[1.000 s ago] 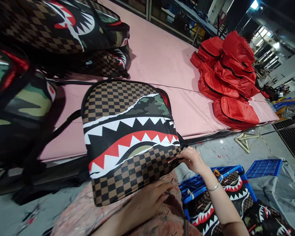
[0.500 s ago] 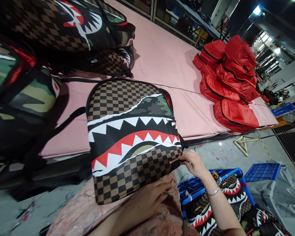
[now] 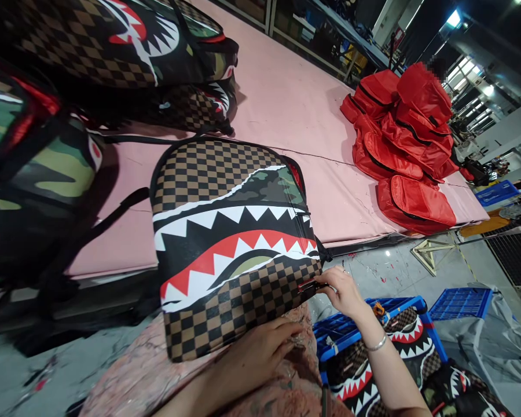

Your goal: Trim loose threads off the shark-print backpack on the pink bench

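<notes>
A backpack with brown-and-black checks, a camouflage patch and a printed shark mouth lies in front of me, its upper part on the table and its bottom by my lap. My left hand rests along the bottom edge, fingers stretched out and no separate object visible in it. At the lower right corner, my right hand pinches a small dark tool that looks like thread snips. Its tip is at a small red-edged label on the bag. The fingers partly hide the tool.
More patterned backpacks are piled on the left of the pink-covered table. Several red bags are heaped at its far right. Beside me on the floor, a blue crate contains similar backpacks. A metal stand is beyond it.
My right fingers have shifted slightly, and the dark tool now shows more clearly at the label. The left hand and the backpack have hardly moved.
</notes>
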The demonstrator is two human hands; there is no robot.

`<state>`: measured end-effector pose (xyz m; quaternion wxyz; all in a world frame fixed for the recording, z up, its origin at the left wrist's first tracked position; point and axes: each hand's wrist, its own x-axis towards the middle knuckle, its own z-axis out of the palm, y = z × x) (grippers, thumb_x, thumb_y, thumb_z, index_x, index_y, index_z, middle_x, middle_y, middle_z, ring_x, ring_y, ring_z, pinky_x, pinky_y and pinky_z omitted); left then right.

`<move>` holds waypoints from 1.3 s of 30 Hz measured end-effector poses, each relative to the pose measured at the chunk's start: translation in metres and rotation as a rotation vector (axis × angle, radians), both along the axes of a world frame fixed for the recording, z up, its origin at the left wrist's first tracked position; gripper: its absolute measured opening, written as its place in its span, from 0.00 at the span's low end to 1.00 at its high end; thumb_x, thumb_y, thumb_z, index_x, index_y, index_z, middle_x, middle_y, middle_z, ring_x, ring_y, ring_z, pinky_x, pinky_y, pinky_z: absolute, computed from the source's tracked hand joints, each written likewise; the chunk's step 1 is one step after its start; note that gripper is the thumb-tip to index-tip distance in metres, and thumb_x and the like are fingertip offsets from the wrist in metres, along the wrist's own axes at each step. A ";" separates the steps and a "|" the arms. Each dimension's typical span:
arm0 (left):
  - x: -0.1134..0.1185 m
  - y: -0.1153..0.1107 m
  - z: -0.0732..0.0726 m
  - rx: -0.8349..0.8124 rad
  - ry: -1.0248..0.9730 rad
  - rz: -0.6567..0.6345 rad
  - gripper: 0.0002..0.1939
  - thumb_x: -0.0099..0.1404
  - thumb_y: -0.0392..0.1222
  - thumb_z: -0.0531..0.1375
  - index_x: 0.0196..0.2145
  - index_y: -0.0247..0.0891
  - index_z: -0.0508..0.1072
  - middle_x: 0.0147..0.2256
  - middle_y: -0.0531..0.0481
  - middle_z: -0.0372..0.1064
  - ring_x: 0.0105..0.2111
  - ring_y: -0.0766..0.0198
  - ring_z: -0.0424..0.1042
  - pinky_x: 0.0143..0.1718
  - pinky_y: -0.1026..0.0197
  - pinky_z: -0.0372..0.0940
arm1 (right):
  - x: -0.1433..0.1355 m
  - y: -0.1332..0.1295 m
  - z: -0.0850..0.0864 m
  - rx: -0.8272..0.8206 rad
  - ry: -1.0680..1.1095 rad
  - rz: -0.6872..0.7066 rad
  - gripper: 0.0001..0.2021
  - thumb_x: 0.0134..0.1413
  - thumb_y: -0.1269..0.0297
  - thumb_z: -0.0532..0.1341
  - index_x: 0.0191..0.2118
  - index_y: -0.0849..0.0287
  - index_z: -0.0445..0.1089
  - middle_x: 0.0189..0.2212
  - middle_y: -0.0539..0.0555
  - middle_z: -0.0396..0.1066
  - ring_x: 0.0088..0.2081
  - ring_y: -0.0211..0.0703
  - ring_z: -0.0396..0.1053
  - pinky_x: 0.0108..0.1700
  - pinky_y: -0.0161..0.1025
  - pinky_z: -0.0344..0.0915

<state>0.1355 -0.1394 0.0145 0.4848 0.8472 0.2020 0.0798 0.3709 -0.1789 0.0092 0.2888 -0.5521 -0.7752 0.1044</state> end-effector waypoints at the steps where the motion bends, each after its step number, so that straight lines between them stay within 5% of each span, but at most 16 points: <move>1: 0.001 0.000 0.002 -0.019 0.063 -0.042 0.19 0.63 0.36 0.46 0.48 0.36 0.69 0.45 0.48 0.65 0.44 0.62 0.65 0.44 0.63 0.61 | 0.000 0.001 0.000 -0.006 -0.011 -0.001 0.09 0.55 0.72 0.54 0.42 0.60 0.64 0.35 0.53 0.66 0.37 0.37 0.61 0.40 0.37 0.59; 8: 0.001 0.002 -0.001 -0.052 0.130 -0.084 0.21 0.63 0.36 0.43 0.51 0.36 0.65 0.48 0.48 0.61 0.48 0.62 0.62 0.50 0.60 0.57 | -0.004 -0.001 0.004 -0.033 0.091 0.018 0.08 0.53 0.74 0.55 0.39 0.60 0.65 0.34 0.50 0.67 0.37 0.36 0.62 0.40 0.36 0.58; 15: 0.000 -0.001 -0.015 -0.054 0.114 -0.082 0.20 0.63 0.37 0.44 0.49 0.39 0.66 0.46 0.49 0.62 0.46 0.64 0.64 0.46 0.63 0.59 | 0.038 -0.002 0.004 -0.445 0.369 -0.284 0.09 0.48 0.65 0.61 0.36 0.63 0.69 0.32 0.52 0.68 0.33 0.34 0.63 0.35 0.31 0.58; 20: 0.002 -0.001 -0.022 -0.057 0.094 -0.068 0.19 0.63 0.39 0.44 0.48 0.40 0.67 0.46 0.49 0.63 0.45 0.64 0.64 0.44 0.64 0.59 | 0.052 0.009 0.000 -0.563 0.407 -0.248 0.08 0.46 0.67 0.61 0.34 0.66 0.69 0.31 0.52 0.68 0.33 0.34 0.63 0.35 0.30 0.58; 29: 0.002 0.004 -0.003 -0.082 0.149 -0.084 0.19 0.62 0.36 0.45 0.47 0.39 0.68 0.46 0.50 0.62 0.44 0.66 0.64 0.45 0.64 0.58 | 0.046 0.025 0.008 -0.662 0.413 -0.165 0.08 0.44 0.68 0.62 0.32 0.68 0.69 0.29 0.52 0.67 0.31 0.32 0.62 0.35 0.29 0.57; 39: 0.002 0.003 -0.010 -0.075 0.112 -0.072 0.19 0.61 0.36 0.45 0.46 0.39 0.68 0.45 0.49 0.63 0.44 0.65 0.64 0.44 0.65 0.59 | 0.055 0.026 0.010 -0.688 0.419 -0.142 0.10 0.44 0.66 0.63 0.33 0.67 0.69 0.30 0.52 0.67 0.31 0.32 0.62 0.35 0.30 0.58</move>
